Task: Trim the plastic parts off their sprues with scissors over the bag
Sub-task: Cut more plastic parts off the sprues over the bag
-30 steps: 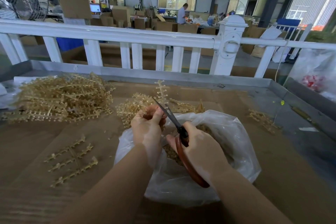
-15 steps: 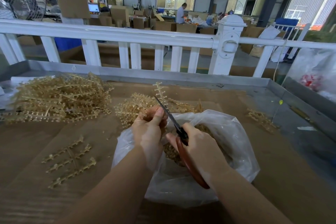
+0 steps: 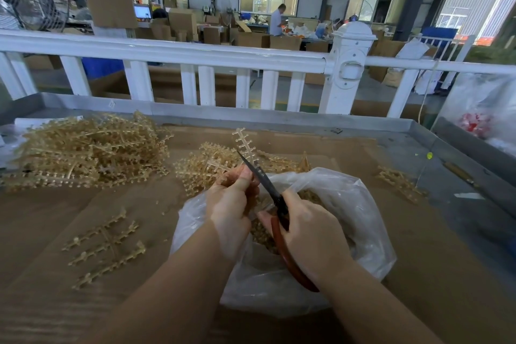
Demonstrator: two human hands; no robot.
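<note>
Head view: left hand gripping sprue, right hand gripping scissors.

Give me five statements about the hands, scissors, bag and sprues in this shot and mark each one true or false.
1. The right hand grips the scissors. True.
2. The left hand lies flat and empty on the table. False: it holds a sprue upright over the bag.
3. The scissors have blue handles. False: they are reddish brown.
4. The biggest pile of sprues lies left of the hands. True.
5. The bag is opaque black. False: it is clear plastic with small tan pieces inside.
</note>
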